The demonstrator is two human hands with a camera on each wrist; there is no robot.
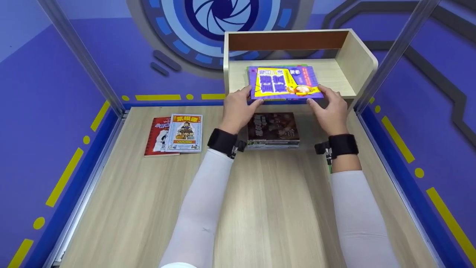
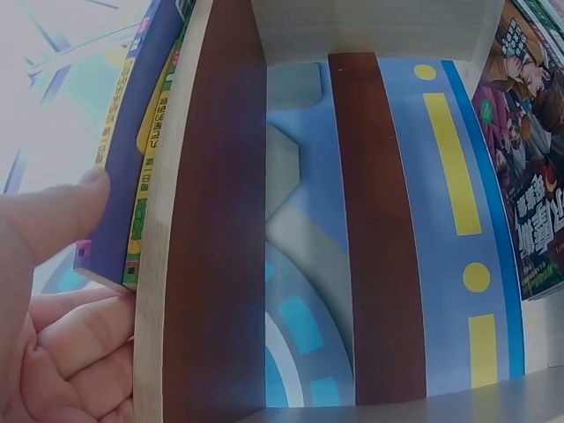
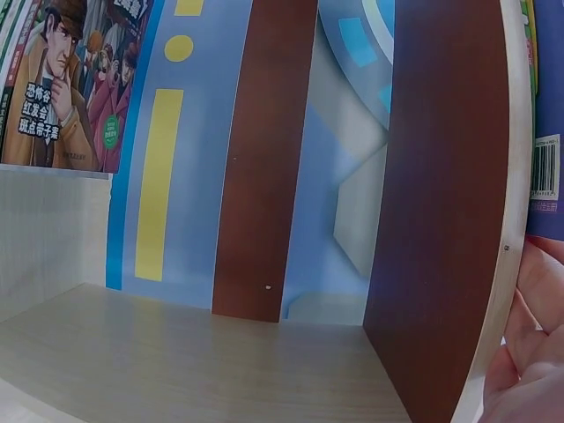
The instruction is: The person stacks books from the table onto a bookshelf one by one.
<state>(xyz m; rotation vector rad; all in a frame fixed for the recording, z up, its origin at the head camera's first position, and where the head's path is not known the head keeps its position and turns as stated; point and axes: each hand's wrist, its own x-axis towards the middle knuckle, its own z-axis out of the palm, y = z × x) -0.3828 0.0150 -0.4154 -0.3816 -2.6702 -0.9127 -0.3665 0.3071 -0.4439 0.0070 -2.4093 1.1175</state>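
A purple book (image 1: 284, 83) with a yellow title panel lies at the front of the bookshelf's upper board. Under it is a thinner book with a yellow and green spine (image 2: 152, 150). My left hand (image 1: 239, 108) grips the pair at the left end, its thumb on the purple spine and its fingers curled below in the left wrist view. The right hand (image 1: 331, 111) holds the opposite end, thumb at the front edge. In the right wrist view a barcode shows on the purple book (image 3: 545, 176), with the right hand's fingers at its corner.
The pale wooden bookshelf (image 1: 362, 63) stands at the back right. Below its upper board sits a stack of dark-covered books (image 1: 274, 128). On the table's left lie a red book (image 1: 156, 137) and a light blue book (image 1: 186, 134) overlapping it. Purple panels enclose the table.
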